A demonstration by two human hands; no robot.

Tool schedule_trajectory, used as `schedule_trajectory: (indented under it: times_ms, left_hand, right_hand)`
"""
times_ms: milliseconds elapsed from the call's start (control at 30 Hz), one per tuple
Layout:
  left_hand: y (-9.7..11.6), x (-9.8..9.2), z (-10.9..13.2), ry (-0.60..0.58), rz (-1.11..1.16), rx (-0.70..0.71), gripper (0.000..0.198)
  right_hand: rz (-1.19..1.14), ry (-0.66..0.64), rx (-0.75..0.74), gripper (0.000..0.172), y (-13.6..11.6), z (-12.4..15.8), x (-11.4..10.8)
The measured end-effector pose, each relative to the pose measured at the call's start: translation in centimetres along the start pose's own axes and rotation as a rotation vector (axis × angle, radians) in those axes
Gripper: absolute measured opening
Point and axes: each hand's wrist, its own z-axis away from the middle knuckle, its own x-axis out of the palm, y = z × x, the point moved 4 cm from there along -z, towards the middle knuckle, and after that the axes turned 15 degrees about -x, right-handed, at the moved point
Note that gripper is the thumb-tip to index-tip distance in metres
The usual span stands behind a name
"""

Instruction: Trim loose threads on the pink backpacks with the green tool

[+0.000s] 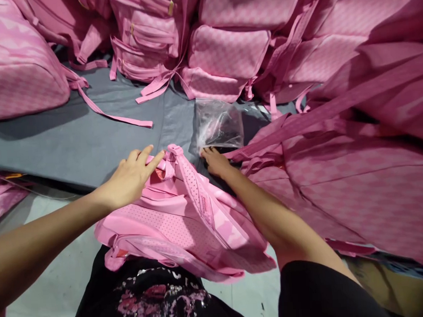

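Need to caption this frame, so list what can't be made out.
Head view:
Near backpack: its front, turned away from the camera.
Strap label: lettering too small and blurred.
Right hand: whether it grips the plastic bag, too blurred.
Upper-left backpack: cut off by the left edge.

Looks like bag workshop or stockroom: many near-matching pink backpacks point(230, 51) crowd grey cloth-covered table point(72, 149).

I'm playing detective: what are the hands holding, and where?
The right hand is at the near corner of the clear plastic bag, the left hand at the top of the pink backpack. Whether either is gripping can't be told.
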Motion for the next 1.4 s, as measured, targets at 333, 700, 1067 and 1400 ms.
schedule_trajectory:
  times_ms: [333, 700, 1067, 1400]
  left_hand:
    - [-0.1, 0.3, 0.3, 0.061, 0.013, -0.010, 0.094]
    - [-0.1, 0.5, 0.1, 0.107, 0.010, 0.028, 0.099]
    - [-0.3, 0.8, 0.0, 0.120, 0.017, 0.024, 0.101]
    - [0.0, 0.1, 0.2, 0.064, 0.010, -0.003, 0.098]
  right_hand:
    - [-0.010, 0.124, 0.005, 0.043, -2.1, 0.2, -2.3]
    - [0.073, 0.093, -0.057, 0.055, -1.3, 0.7, -2.1]
    - [0.182, -0.005, 0.012, 0.047, -0.4, 0.6, -2.4]
    - [0.256, 0.013, -0.221, 0.048, -1.1, 0.0, -2.1]
